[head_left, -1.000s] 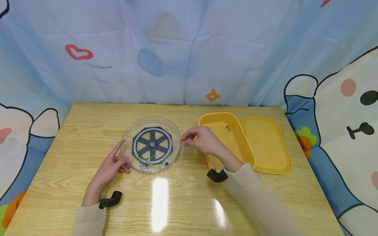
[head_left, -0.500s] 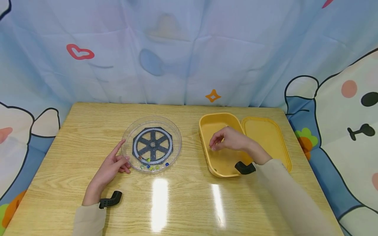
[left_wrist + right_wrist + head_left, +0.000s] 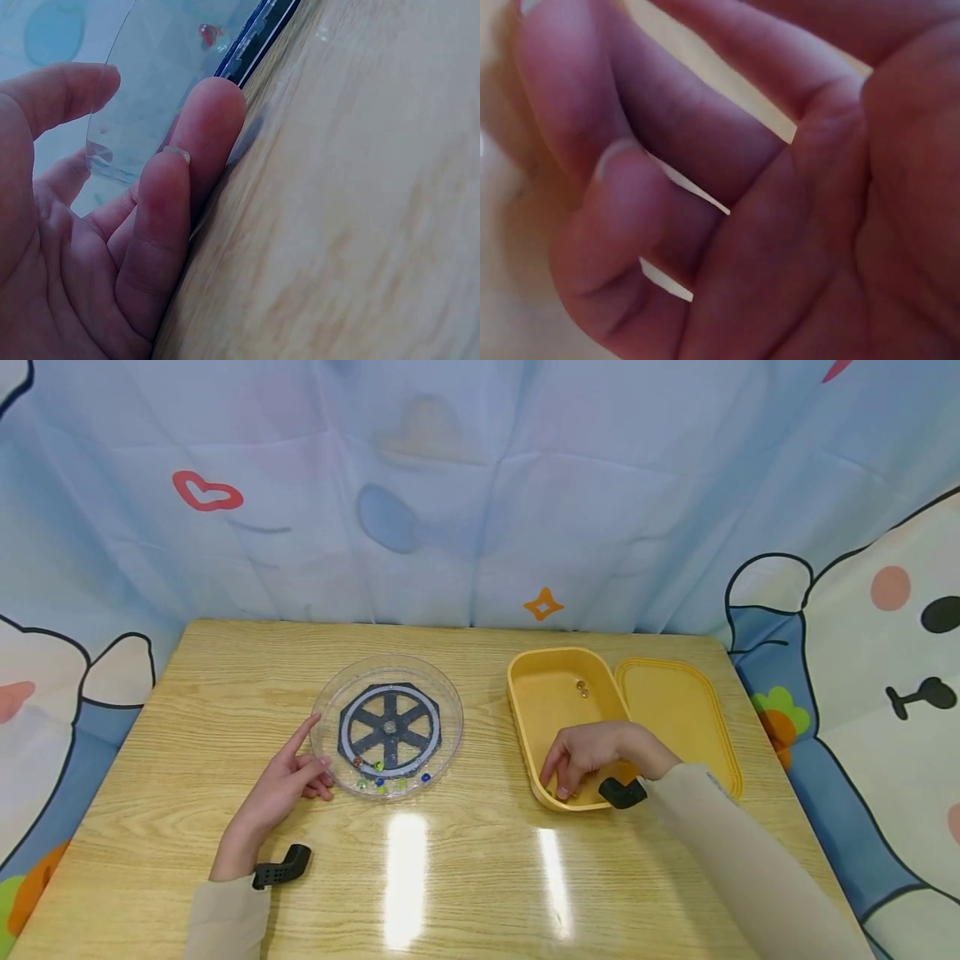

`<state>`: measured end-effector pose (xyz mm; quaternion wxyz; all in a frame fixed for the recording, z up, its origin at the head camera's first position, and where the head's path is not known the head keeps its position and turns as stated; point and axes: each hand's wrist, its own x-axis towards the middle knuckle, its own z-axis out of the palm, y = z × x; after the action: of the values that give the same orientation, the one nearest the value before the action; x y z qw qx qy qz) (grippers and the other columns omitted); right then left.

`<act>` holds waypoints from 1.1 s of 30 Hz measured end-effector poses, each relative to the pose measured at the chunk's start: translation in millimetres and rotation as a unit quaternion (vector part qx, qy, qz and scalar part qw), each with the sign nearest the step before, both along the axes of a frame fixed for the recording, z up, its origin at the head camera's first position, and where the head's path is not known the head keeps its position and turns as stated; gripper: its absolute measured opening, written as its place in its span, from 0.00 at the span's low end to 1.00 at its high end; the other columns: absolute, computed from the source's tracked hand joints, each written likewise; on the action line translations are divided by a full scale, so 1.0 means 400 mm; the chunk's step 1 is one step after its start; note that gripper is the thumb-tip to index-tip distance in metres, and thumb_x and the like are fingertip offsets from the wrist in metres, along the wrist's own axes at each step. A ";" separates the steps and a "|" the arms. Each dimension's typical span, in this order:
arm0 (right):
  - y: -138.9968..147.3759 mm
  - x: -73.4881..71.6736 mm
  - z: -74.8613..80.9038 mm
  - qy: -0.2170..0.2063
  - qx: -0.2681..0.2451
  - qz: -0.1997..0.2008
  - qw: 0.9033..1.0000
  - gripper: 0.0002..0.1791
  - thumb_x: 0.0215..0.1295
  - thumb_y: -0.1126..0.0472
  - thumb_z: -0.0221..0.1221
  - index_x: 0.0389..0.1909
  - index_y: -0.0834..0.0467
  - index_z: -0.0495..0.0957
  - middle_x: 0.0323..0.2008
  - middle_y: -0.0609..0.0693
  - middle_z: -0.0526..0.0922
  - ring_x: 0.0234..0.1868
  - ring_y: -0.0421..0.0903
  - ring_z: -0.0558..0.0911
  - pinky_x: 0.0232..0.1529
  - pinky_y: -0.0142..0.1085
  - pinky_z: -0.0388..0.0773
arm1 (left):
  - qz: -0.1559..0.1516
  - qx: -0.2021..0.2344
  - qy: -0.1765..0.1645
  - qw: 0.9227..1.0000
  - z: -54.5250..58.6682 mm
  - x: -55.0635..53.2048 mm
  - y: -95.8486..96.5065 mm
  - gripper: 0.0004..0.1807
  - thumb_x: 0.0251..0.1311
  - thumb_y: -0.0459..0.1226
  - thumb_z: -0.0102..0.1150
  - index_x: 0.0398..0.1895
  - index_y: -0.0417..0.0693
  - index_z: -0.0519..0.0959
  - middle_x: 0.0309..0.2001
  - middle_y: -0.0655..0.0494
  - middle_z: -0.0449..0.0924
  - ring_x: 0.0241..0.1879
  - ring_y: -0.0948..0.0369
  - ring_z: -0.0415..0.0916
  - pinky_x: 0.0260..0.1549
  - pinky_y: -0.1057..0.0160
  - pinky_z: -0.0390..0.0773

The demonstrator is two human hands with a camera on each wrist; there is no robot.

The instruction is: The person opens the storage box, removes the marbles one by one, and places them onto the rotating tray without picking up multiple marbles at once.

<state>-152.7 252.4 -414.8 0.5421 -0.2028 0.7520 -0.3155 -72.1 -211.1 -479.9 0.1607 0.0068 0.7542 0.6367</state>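
Observation:
Flat on the table lies a round clear plastic dish (image 3: 457,752) with a dark six-spoked wheel shape (image 3: 391,747) in it. Several small glass balls, blue (image 3: 426,777), green, yellow and reddish, lie along its near side. My left hand (image 3: 281,781) touches the dish's left side with one finger stretched to the rim; the other fingers bend loosely beside it. Inside a yellow plastic box (image 3: 525,714), my right hand (image 3: 592,750) reaches down to the near end with bent fingers. Whether anything is between its fingertips is hidden. Two amber glass balls (image 3: 582,689) lie farther back in the box.
A yellow lid (image 3: 663,710) lies right of the box, partly under the right forearm. The wooden table (image 3: 465,877) ends at a patterned blue cloth (image 3: 420,527) behind. Black wrist cameras are worn on both arms.
My right hand has moved from the dish's right rim over to the box, then down to its near end. The left hand has stayed at the dish.

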 end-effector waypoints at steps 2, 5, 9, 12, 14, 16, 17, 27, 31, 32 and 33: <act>-0.002 0.000 -0.002 -0.015 0.008 -0.005 1.000 0.14 0.59 0.69 0.67 0.46 0.65 0.85 0.29 0.52 0.87 0.28 0.39 0.83 0.28 0.29 0.72 | -0.001 0.001 0.001 1.000 0.000 0.000 -0.001 0.39 0.75 0.37 0.51 0.81 0.63 0.44 0.32 0.41 0.81 0.28 0.53 0.84 0.31 0.62 0.80; -0.005 -0.001 -0.004 -0.029 0.012 -0.011 0.999 0.15 0.60 0.70 0.67 0.48 0.65 0.84 0.31 0.53 0.88 0.29 0.41 0.85 0.28 0.29 0.72 | 0.000 0.003 -0.001 1.000 0.000 0.000 -0.001 0.39 0.75 0.37 0.51 0.81 0.63 0.44 0.32 0.41 0.81 0.28 0.53 0.83 0.31 0.62 0.80; -0.011 -0.003 -0.010 -0.035 0.019 -0.010 0.999 0.13 0.60 0.70 0.66 0.47 0.64 0.84 0.31 0.53 0.88 0.29 0.41 0.85 0.26 0.30 0.70 | 0.002 0.003 -0.003 1.000 0.001 0.002 -0.002 0.39 0.75 0.37 0.51 0.81 0.63 0.45 0.32 0.41 0.81 0.28 0.54 0.83 0.30 0.63 0.80; -0.017 -0.005 -0.016 -0.034 0.025 -0.005 0.999 0.12 0.59 0.72 0.66 0.45 0.64 0.85 0.31 0.53 0.88 0.29 0.41 0.85 0.27 0.30 0.70 | 0.001 0.004 -0.003 1.000 0.002 0.003 -0.001 0.39 0.75 0.37 0.51 0.81 0.63 0.45 0.32 0.41 0.81 0.28 0.54 0.83 0.31 0.63 0.80; -0.019 -0.006 -0.019 -0.031 0.022 0.001 0.999 0.11 0.59 0.73 0.65 0.44 0.65 0.85 0.31 0.53 0.88 0.30 0.40 0.85 0.29 0.30 0.73 | 0.002 0.003 -0.003 1.000 0.003 0.003 0.000 0.39 0.75 0.37 0.51 0.81 0.63 0.45 0.32 0.41 0.81 0.28 0.53 0.83 0.31 0.63 0.80; -0.021 -0.009 -0.018 -0.023 0.011 0.007 1.000 0.10 0.58 0.74 0.65 0.42 0.66 0.85 0.30 0.54 0.87 0.30 0.40 0.84 0.31 0.30 0.75 | 0.003 0.004 -0.003 1.000 0.003 0.003 0.001 0.39 0.75 0.36 0.51 0.81 0.62 0.45 0.32 0.41 0.81 0.28 0.54 0.83 0.31 0.63 0.80; -0.020 -0.010 -0.018 -0.017 0.004 0.010 1.000 0.10 0.58 0.74 0.65 0.41 0.66 0.84 0.30 0.54 0.87 0.29 0.39 0.83 0.32 0.30 0.75 | 0.003 0.004 -0.003 1.000 0.003 0.003 0.001 0.39 0.75 0.36 0.51 0.81 0.62 0.45 0.32 0.41 0.81 0.28 0.54 0.83 0.31 0.63 0.80; -0.011 -0.015 -0.002 0.074 -0.057 -0.011 0.996 0.09 0.55 0.73 0.65 0.38 0.68 0.78 0.22 0.48 0.79 0.25 0.41 0.74 0.32 0.32 0.69 | 0.002 0.008 0.001 1.000 0.001 0.001 0.001 0.39 0.75 0.36 0.50 0.81 0.62 0.44 0.32 0.41 0.81 0.27 0.54 0.83 0.30 0.63 0.80; -0.011 -0.011 0.013 0.103 -0.070 -0.028 0.992 0.08 0.56 0.72 0.62 0.38 0.67 0.78 0.22 0.48 0.78 0.27 0.44 0.74 0.35 0.33 0.72 | 0.002 0.007 0.001 1.000 0.002 0.002 0.002 0.39 0.75 0.36 0.51 0.81 0.62 0.45 0.32 0.41 0.81 0.27 0.54 0.83 0.30 0.63 0.80; -0.012 -0.010 0.017 0.110 -0.075 -0.035 0.990 0.08 0.58 0.72 0.62 0.38 0.67 0.78 0.22 0.49 0.78 0.27 0.45 0.75 0.35 0.34 0.72 | 0.002 0.006 0.002 1.000 0.001 0.002 0.002 0.39 0.75 0.36 0.51 0.81 0.62 0.45 0.32 0.41 0.81 0.27 0.54 0.83 0.30 0.63 0.80; -0.012 -0.010 0.022 0.118 -0.081 -0.040 0.989 0.07 0.59 0.71 0.62 0.39 0.66 0.78 0.23 0.50 0.79 0.28 0.47 0.75 0.35 0.34 0.73 | 0.002 0.005 0.002 1.000 0.001 0.002 0.002 0.39 0.75 0.37 0.51 0.81 0.62 0.45 0.32 0.41 0.81 0.27 0.53 0.83 0.30 0.62 0.80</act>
<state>-156.7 247.5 -406.1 0.4182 -0.2514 0.7902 -0.3707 -71.2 -210.4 -479.4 0.1581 0.0074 0.7512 0.6408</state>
